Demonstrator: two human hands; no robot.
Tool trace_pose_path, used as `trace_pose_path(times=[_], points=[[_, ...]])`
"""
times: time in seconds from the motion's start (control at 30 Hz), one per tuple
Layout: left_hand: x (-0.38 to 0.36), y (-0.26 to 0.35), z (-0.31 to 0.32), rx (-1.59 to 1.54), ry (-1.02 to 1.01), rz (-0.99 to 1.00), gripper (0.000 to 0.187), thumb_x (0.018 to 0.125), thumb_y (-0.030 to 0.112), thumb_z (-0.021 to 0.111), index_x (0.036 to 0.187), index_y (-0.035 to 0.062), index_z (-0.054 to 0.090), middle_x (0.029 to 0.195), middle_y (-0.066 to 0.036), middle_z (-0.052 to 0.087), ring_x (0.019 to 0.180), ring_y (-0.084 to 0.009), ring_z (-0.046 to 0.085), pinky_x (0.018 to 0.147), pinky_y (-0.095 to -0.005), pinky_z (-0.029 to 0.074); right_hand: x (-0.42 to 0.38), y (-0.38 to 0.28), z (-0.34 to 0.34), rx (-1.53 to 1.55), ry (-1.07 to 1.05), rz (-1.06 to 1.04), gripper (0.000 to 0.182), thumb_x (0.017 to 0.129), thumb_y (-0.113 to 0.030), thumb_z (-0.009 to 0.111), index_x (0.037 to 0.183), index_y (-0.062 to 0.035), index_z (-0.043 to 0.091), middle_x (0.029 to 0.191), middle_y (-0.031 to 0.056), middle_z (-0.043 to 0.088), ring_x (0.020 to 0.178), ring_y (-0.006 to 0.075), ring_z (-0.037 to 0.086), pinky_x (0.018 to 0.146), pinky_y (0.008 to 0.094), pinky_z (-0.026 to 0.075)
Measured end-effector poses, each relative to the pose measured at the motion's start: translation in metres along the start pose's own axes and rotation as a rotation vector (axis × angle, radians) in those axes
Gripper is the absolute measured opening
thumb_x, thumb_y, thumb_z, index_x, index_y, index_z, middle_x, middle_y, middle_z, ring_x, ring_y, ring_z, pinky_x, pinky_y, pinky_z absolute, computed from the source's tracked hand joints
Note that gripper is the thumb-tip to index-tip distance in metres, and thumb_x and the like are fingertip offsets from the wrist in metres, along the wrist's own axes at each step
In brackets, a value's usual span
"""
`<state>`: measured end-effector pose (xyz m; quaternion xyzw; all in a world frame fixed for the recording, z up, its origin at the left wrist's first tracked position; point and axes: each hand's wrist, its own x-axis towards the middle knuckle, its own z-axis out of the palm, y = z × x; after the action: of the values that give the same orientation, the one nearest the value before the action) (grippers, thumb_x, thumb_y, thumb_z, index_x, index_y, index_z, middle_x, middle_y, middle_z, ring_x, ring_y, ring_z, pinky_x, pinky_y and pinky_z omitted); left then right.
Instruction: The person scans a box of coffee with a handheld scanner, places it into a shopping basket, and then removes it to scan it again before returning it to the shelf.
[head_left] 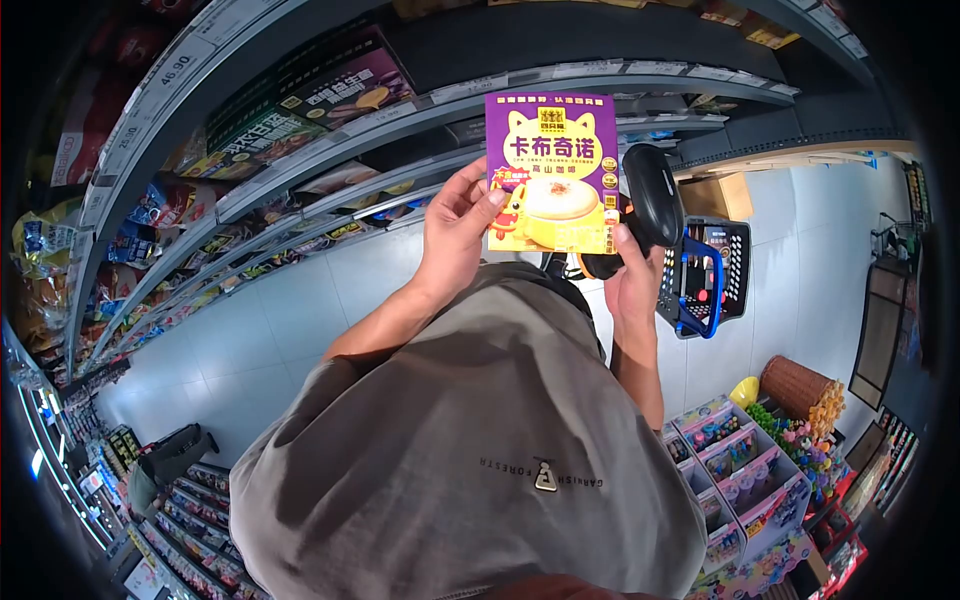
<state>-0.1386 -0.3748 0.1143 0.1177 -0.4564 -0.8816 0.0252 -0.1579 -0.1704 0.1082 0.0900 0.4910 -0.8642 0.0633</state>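
A purple and yellow box with a cartoon cat and a cup of coffee printed on it is held up in front of me. My left hand grips its left edge, thumb on the front. My right hand holds a black handheld scanner right beside the box's right edge, and its thumb touches the box's lower right corner. My grey T-shirt fills the lower middle of the view.
Store shelves with packaged goods and price tags curve along the left and top. A black and blue shopping basket sits on the tiled floor to the right. Display boxes of small goods stand at the lower right.
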Motion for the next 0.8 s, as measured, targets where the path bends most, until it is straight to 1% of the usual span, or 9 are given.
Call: trace_pose_path(times=[0.03,0.17,0.37,0.43,0.53,0.57,0.63,0.67,0.8], points=[[0.000,0.000,-0.001,-0.023,-0.014,-0.016,0.048,0.093,0.004,0.059,0.136,-0.0066,0.041,0.116,-0.012,0.064,0.107,-0.0138,0.061,0.095,-0.0287,0.048,-0.002,-0.001,0.002,0.034,0.021,-0.004,0.048,0.082,0.000,0.068,0.127,0.0010,0.051,0.117,0.0108,0.060,0.103,0.0170,0.060,0.092,0.0319,0.047],[0.000,0.000,0.001,-0.030,-0.027,-0.001,0.046,0.093,0.003,0.058,0.135,-0.0068,0.042,0.115,-0.011,0.065,0.106,-0.0139,0.061,0.095,-0.0287,0.048,-0.001,0.002,-0.002,0.034,0.026,-0.004,0.053,0.081,0.001,0.069,0.130,0.0006,0.049,0.121,0.0112,0.058,0.105,0.0173,0.059,0.093,0.0319,0.047],[-0.002,-0.007,-0.002,-0.027,-0.020,0.004,0.048,0.093,0.003,0.059,0.137,-0.0053,0.042,0.120,-0.011,0.062,0.109,-0.0148,0.060,0.095,-0.0300,0.048,0.001,-0.009,0.002,-0.064,-0.007,-0.062,0.063,0.075,0.006,0.070,0.133,-0.0005,0.047,0.122,0.0110,0.057,0.110,0.0198,0.057,0.098,0.0340,0.044],[-0.003,-0.009,0.000,-0.033,-0.033,-0.042,0.046,0.095,0.005,0.055,0.138,-0.0032,0.041,0.124,-0.010,0.060,0.111,-0.0160,0.058,0.095,-0.0311,0.048,0.003,-0.010,0.001,-0.091,-0.018,-0.118,0.066,0.071,0.008,0.072,0.133,-0.0001,0.048,0.122,0.0107,0.057,0.112,0.0208,0.056,0.100,0.0345,0.042],[-0.002,-0.012,0.004,-0.192,-0.028,-0.137,0.044,0.098,0.008,0.049,0.140,-0.0015,0.039,0.129,-0.011,0.057,0.116,-0.0180,0.055,0.098,-0.0328,0.045,0.001,-0.013,-0.003,-0.230,-0.125,-0.168,0.063,0.073,0.000,0.073,0.131,0.0014,0.048,0.123,0.0124,0.057,0.111,0.0210,0.057,0.099,0.0354,0.044],[-0.001,-0.013,0.005,-0.193,-0.025,-0.135,0.044,0.098,0.008,0.049,0.140,-0.0015,0.039,0.129,-0.011,0.057,0.116,-0.0180,0.055,0.098,-0.0328,0.045,-0.002,-0.015,-0.001,-0.252,-0.118,-0.170,0.068,0.071,-0.002,0.077,0.132,0.0016,0.047,0.125,0.0125,0.056,0.114,0.0211,0.055,0.101,0.0352,0.041],[0.000,-0.017,0.008,-0.293,-0.040,-0.131,0.043,0.100,0.010,0.043,0.141,-0.0011,0.037,0.133,-0.012,0.053,0.121,-0.0200,0.052,0.103,-0.0346,0.041,-0.010,-0.020,0.007,-0.192,-0.163,-0.171,0.064,0.071,0.002,0.079,0.129,0.0013,0.051,0.120,0.0089,0.058,0.108,0.0175,0.056,0.092,0.0305,0.047],[0.000,-0.020,0.008,-0.294,-0.039,-0.130,0.043,0.100,0.010,0.043,0.141,-0.0011,0.037,0.133,-0.012,0.053,0.121,-0.0200,0.052,0.103,-0.0346,0.041,-0.014,-0.021,0.008,-0.163,-0.179,-0.128,0.063,0.072,-0.001,0.081,0.127,0.0016,0.051,0.120,0.0082,0.058,0.106,0.0167,0.057,0.088,0.0283,0.049],[0.005,-0.032,0.011,-0.353,-0.067,-0.112,0.043,0.101,0.012,0.041,0.141,-0.0009,0.036,0.135,-0.012,0.052,0.123,-0.0207,0.051,0.105,-0.0356,0.039,-0.012,-0.019,0.005,-0.179,-0.211,-0.140,0.061,0.073,-0.001,0.080,0.127,0.0017,0.051,0.120,0.0087,0.058,0.107,0.0169,0.057,0.092,0.0311,0.047]])
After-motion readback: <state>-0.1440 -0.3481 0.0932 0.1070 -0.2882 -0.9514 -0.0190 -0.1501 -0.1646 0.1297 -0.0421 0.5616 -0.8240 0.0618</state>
